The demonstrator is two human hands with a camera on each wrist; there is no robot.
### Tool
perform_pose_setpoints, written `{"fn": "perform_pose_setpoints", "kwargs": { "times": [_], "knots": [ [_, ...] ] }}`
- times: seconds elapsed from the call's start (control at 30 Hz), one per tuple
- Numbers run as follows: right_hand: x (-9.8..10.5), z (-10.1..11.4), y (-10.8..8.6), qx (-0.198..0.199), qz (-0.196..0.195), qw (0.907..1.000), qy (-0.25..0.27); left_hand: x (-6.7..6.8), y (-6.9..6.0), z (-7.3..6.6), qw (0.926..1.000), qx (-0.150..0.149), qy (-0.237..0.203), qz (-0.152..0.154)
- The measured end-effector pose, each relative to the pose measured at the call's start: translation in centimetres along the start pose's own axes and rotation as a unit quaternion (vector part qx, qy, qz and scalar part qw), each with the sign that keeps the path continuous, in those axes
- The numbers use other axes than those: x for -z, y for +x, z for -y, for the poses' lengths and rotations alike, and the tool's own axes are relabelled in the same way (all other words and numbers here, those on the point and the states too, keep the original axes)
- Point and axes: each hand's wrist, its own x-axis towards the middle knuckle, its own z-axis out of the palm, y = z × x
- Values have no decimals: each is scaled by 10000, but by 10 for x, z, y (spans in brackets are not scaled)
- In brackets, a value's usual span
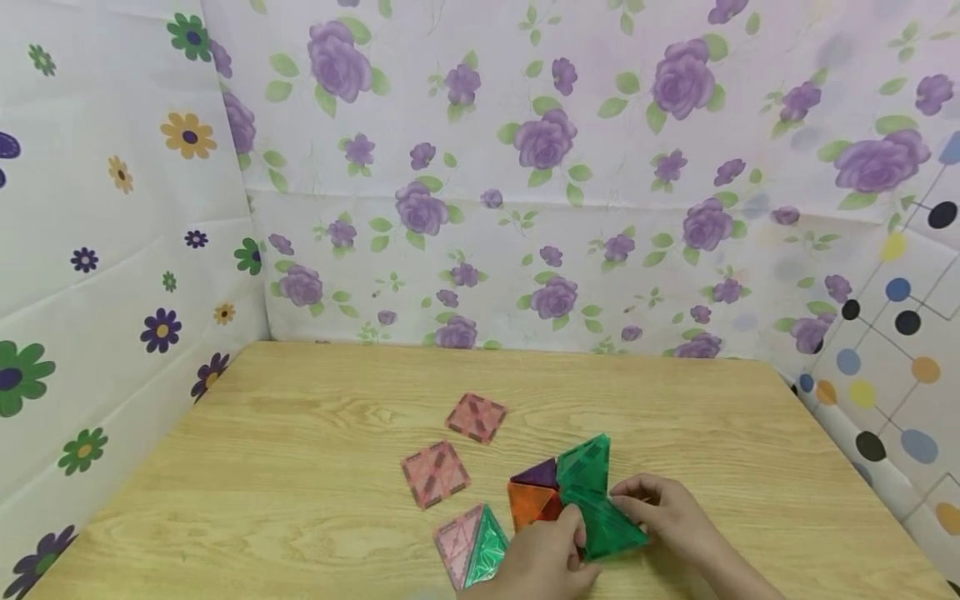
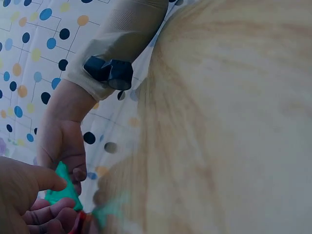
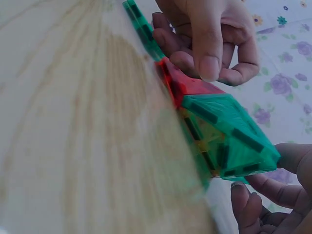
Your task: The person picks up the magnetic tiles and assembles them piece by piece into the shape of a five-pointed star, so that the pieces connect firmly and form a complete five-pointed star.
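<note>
Pinching an edge of the lower green triangular tile (image 1: pixel 609 529) between thumb and finger, the right hand (image 1: pixel 673 515) works at the outer side of a magnetic-tile cluster on the wooden surface (image 1: pixel 300 450). The left hand (image 1: pixel 542 560) is curled beside the orange tile (image 1: pixel 529 503) and red tile (image 3: pixel 195 84); whether it grips either, I cannot tell. The main risk looks to be the seams: a sideways pull from the right hand could part the green tile from its neighbours, or tilt the upper green tile (image 1: pixel 587 467) and purple tile (image 1: pixel 537 475) out of line. The left wrist could also nudge the green-and-pink pair just beside it, the green triangle (image 1: pixel 489 550) and pink tile (image 1: pixel 457 542).
</note>
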Motion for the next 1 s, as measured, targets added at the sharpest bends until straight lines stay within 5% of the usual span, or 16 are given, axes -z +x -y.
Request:
{"fn": "perform_pose_setpoints", "kwargs": {
  "times": [0.13,0.57,1.0],
  "knots": [
    [6,6,-3,109,-79,9999,35,8,-4,2,9999,-94,43,33],
    [7,31,-13,-14,-629,9980,-68,56,-15,1,9911,-659,1137,-199],
    [-12,66,-29,608,-953,9936,67,100,-31,22,9871,-942,1224,-424]
  ]
}}
